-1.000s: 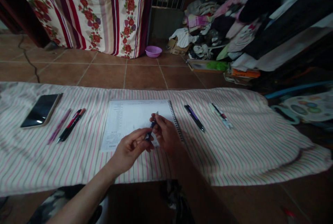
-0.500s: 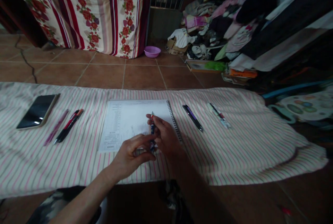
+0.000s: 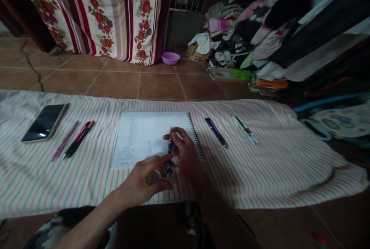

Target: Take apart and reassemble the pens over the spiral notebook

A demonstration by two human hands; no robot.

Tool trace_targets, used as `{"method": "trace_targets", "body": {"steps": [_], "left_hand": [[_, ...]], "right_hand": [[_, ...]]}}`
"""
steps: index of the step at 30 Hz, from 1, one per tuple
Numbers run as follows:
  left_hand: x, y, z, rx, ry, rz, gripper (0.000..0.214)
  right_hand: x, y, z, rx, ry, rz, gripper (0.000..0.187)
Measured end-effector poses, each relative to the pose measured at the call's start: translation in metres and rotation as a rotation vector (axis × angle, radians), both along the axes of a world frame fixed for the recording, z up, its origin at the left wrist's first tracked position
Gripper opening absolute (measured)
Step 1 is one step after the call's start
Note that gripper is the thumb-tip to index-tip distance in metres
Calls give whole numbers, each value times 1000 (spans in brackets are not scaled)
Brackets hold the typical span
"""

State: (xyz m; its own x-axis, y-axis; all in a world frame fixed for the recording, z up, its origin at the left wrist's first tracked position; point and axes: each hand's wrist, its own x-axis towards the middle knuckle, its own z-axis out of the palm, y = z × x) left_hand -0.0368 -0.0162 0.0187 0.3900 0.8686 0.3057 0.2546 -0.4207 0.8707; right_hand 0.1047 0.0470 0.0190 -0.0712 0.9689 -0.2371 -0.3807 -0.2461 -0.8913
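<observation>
Reddish-brown floor tiles [image 3: 112,81] stretch beyond the spiral notebook [image 3: 153,127], and in the head view everything else can be placed from that notebook. Past its far edge hangs a floral striped curtain [image 3: 115,14], with a purple basin [image 3: 170,59] on the floor beside the curtain's hem. Farther back, beyond the notebook and to its right, clothes [image 3: 221,25] lie in a jumbled heap.

The notebook lies flat on a worktop [image 3: 95,187] spread with a pink-and-grey striped cloth [image 3: 283,164]. Its coil runs down the right edge; small print fills a strip along the left.

Over the notebook's near right part is a blue pen with a red end [image 3: 170,147], its red end toward the far edge. The right hand [image 3: 185,152], above that same part, pinches the pen's upper length between thumb and fingers. The left hand [image 3: 150,175], at the notebook's near edge, has thumb and forefinger spread apart, the forefinger's tip at the pen's lower half; whether it touches I cannot tell.

Left of the notebook lie two dark pens with red and orange parts [image 3: 76,143] side by side, then a purple pen [image 3: 65,141], then a smartphone [image 3: 44,123] farthest out. Right of the notebook, a black-and-purple pen [image 3: 216,132] lies near the coil, and a slim pale pen [image 3: 247,129] farther off.
</observation>
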Motion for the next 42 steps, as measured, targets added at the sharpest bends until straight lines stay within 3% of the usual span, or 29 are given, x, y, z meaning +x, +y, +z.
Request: {"method": "trace_targets", "body": {"steps": [6, 11, 19, 25, 32, 42], "left_hand": [[-2, -2, 5, -36, -2, -12, 51], [-3, 0, 4, -40, 0, 38, 46], [-3, 0, 4, 77, -1, 108, 44], [-1, -1, 7, 68, -37, 101, 42], [3, -4, 2, 18, -8, 201, 37], [3, -1, -1, 16, 86, 123, 48]], "right_hand": [[-1, -2, -4, 98, -34, 42, 22], [-3, -7, -6, 311, -286, 92, 21], [0, -10, -10, 572, -502, 105, 26], [3, -14, -8, 640, -573, 106, 28], [-2, -15, -5, 705, -604, 126, 28], [0, -18, -12, 708, -577, 195, 43]]}}
